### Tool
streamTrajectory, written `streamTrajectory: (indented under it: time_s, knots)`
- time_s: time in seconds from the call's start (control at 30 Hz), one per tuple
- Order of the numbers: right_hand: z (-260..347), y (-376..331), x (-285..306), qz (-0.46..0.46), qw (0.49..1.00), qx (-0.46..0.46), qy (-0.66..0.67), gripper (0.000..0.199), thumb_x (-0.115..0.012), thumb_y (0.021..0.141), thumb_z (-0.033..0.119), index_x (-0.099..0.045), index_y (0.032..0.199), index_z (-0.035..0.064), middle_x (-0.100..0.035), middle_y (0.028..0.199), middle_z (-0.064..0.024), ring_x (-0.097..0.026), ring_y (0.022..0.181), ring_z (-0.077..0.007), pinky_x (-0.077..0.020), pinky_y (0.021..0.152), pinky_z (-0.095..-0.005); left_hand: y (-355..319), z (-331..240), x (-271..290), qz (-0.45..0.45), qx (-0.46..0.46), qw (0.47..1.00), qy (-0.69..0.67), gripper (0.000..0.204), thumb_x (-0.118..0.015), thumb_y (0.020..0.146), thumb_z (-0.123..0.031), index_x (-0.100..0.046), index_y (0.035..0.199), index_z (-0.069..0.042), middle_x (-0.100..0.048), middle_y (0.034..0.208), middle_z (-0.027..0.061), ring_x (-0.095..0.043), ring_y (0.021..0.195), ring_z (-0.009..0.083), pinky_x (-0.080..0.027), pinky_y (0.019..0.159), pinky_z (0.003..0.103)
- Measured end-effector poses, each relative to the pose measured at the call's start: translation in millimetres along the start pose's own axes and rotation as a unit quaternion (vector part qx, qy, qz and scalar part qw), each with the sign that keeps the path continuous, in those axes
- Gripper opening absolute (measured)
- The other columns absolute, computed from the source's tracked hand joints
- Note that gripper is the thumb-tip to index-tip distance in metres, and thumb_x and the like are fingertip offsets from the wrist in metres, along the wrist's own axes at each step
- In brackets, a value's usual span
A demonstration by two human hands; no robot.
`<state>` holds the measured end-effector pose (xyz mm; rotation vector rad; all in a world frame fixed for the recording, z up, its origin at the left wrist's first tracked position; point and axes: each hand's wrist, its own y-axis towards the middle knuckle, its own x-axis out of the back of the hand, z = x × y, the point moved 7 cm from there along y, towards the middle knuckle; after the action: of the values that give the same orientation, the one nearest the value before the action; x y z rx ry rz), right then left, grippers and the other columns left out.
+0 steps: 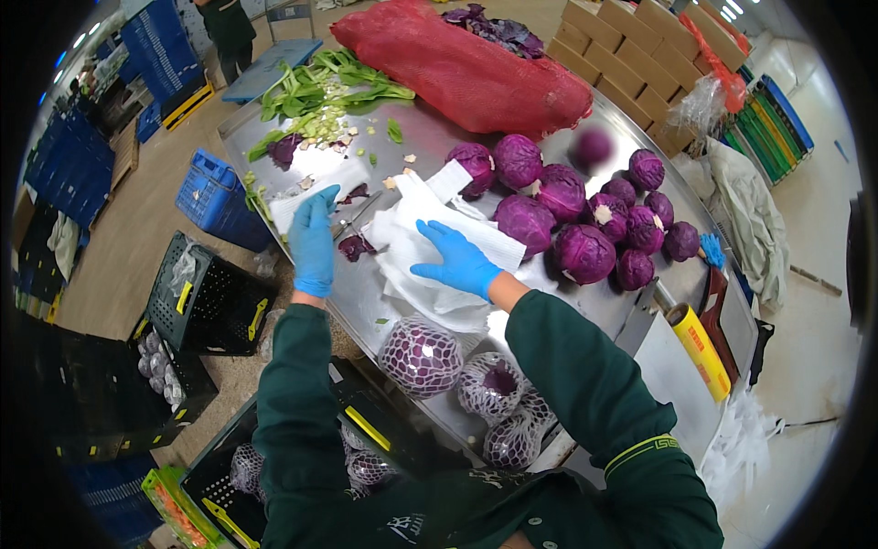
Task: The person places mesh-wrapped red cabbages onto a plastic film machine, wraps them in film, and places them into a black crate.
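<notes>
Several netted red cabbages [421, 357] sit at the table's [430, 135] near edge; many bare cabbages [584, 254] remain. Your right hand [455, 263] lies spread on white foam netting [402, 231]; your left hand's [313, 245] grip I can't tell.

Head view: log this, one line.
left hand: by white wrap; right hand: spread on wrap pile; bare cabbages: right side; netted cabbages: near edge

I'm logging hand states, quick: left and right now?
Left hand: fingers together by white wrapping; grip cannot be told.
Right hand: open, fingers spread over the larger white pile.
</notes>
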<state>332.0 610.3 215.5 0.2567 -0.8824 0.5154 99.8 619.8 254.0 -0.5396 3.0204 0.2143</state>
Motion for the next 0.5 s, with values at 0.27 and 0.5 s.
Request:
streamTrajectory:
  time_s: [0.27, 0.5]
  knots:
    - [5.7, -65.5, 79.7, -0.120, 0.980, 0.046, -0.151, 0.058, -0.065, 0.083, 0.033, -0.049, 0.133, 0.0085, -0.053, 0.123, -0.0172, -0.051, 0.106, -0.0353, -0.0445, 0.089, -0.0429, 41.5, 6.6, -18.8, 0.079, -0.208, 0.928, 0.297, 0.027, -0.061, 0.087, -0.018, -0.062, 0.109, -0.002, -0.061, 0.102, 0.0158, -0.061, 0.091, 0.0254, -0.048, 0.082, 0.035]
    - [-39.4, -57.0, 32.6, -0.020, 0.963, -0.089, -0.254, 0.060, -0.064, 0.081, 0.032, -0.047, 0.130, 0.0032, -0.060, 0.110, -0.0169, -0.057, 0.098, -0.0346, -0.0482, 0.077, -0.0456, 62.6, 41.3, -80.0, 0.111, -0.065, 0.931, 0.342, 0.035, -0.058, 0.085, -0.015, -0.060, 0.117, -0.001, -0.060, 0.112, 0.0184, -0.059, 0.102, 0.0292, -0.046, 0.091, 0.035]
